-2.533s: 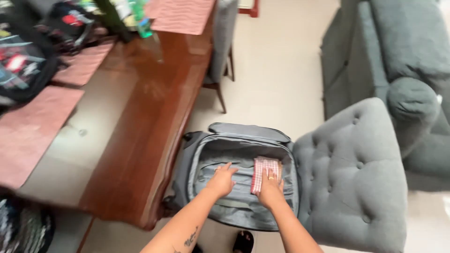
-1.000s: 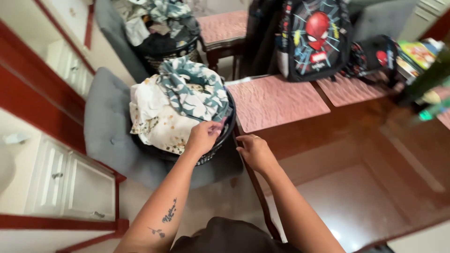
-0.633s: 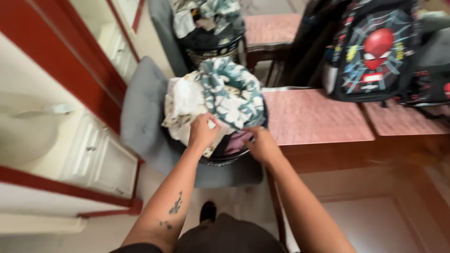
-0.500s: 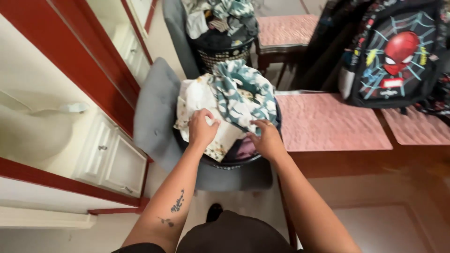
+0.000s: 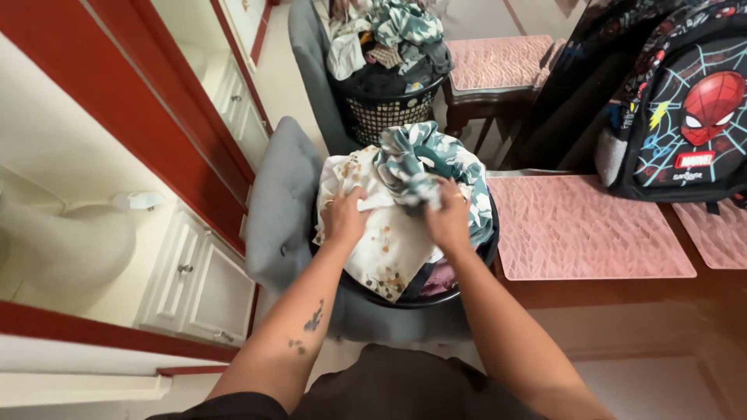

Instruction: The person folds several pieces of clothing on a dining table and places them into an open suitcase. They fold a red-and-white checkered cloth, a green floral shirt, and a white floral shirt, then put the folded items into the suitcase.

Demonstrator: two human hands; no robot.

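A dark round laundry basket (image 5: 436, 299) full of clothes stands on the seat of a grey upholstered chair (image 5: 284, 214). On top lie a cream garment with small floral print (image 5: 393, 249) and a teal-and-white leaf-patterned garment (image 5: 424, 159). My left hand (image 5: 344, 215) presses on the cream garment. My right hand (image 5: 449, 214) grips a bunch of the teal-and-white garment at the top of the pile. Something pink shows deeper in the basket.
A second dark basket (image 5: 389, 109) heaped with clothes sits on another grey chair behind. A wooden table (image 5: 622, 299) with pink placemats (image 5: 583, 229) lies to the right, a dark cartoon-print backpack (image 5: 689, 117) on it. White cabinets (image 5: 198, 288) with red trim stand on the left.
My view turned from a grey bag on the floor to the basket on the chair. Both hands reached into the clothes; my right hand moved up and took hold of the teal-and-white garment.
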